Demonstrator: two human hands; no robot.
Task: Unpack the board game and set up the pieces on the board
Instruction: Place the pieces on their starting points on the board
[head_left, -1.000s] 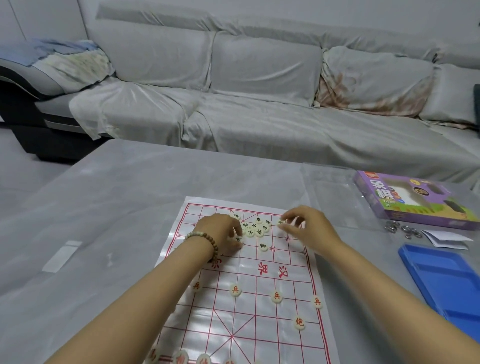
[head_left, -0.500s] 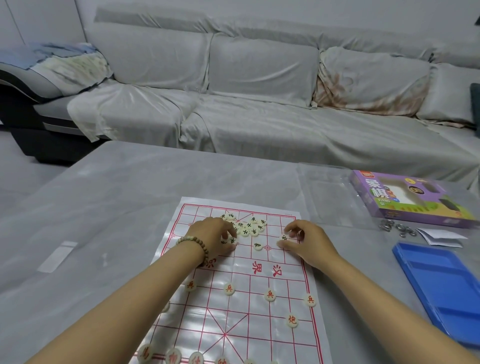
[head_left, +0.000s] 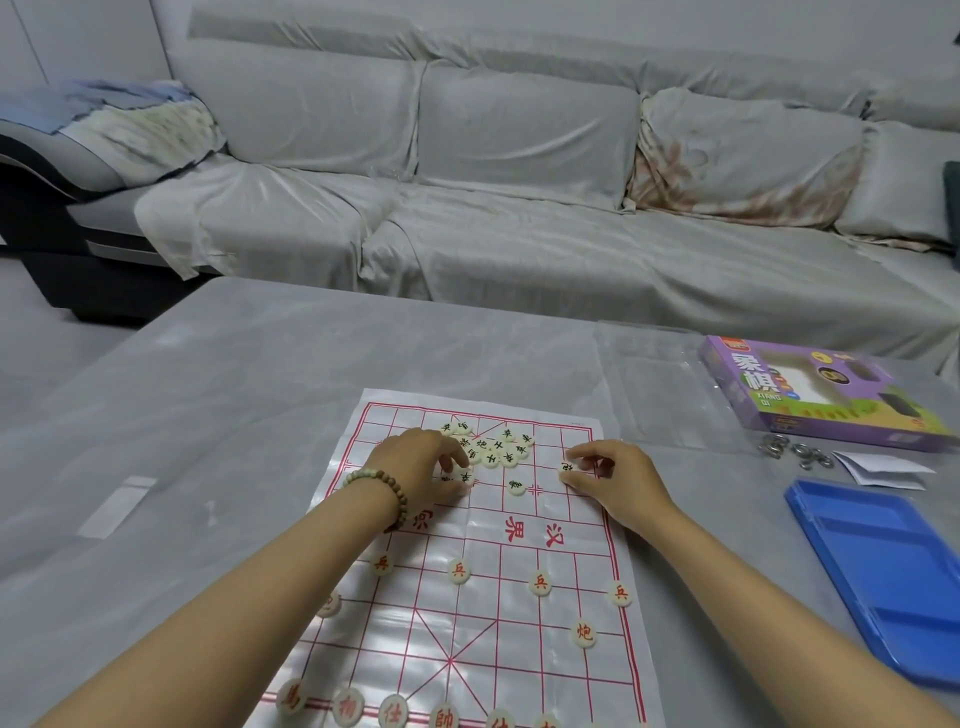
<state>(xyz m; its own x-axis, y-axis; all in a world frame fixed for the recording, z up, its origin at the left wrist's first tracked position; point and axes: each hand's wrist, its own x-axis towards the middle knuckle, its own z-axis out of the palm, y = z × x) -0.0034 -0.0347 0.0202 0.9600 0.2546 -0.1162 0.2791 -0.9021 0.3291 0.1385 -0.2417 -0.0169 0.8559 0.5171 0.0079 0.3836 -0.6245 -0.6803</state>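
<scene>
- The xiangqi board sheet (head_left: 498, 613) is lying flat on the grey table (head_left: 208, 415), printed with red lines.
- The left hand (head_left: 415, 467), wearing a bead bracelet (head_left: 382, 483), is curling its fingers round a black-lettered piece (head_left: 464, 475) on the far half of the sheet.
- The right hand (head_left: 618, 483) is pinching another black piece (head_left: 567, 467) between thumb and fingertips, just above the sheet's far right area.
- A heap of black pieces (head_left: 493, 447) is sitting between the two hands, near the far edge; one lone black piece (head_left: 516, 486) is lying just below it.
- Red soldiers (head_left: 458, 570) are standing in a row on the near half, with a red cannon (head_left: 584, 633) behind them and the red back row (head_left: 393, 710) lining the near edge.
- The purple game box (head_left: 810, 400), metal rings (head_left: 795, 452), folded paper (head_left: 878, 470) and blue tray (head_left: 883, 571) are lying to the right of the sheet.
</scene>
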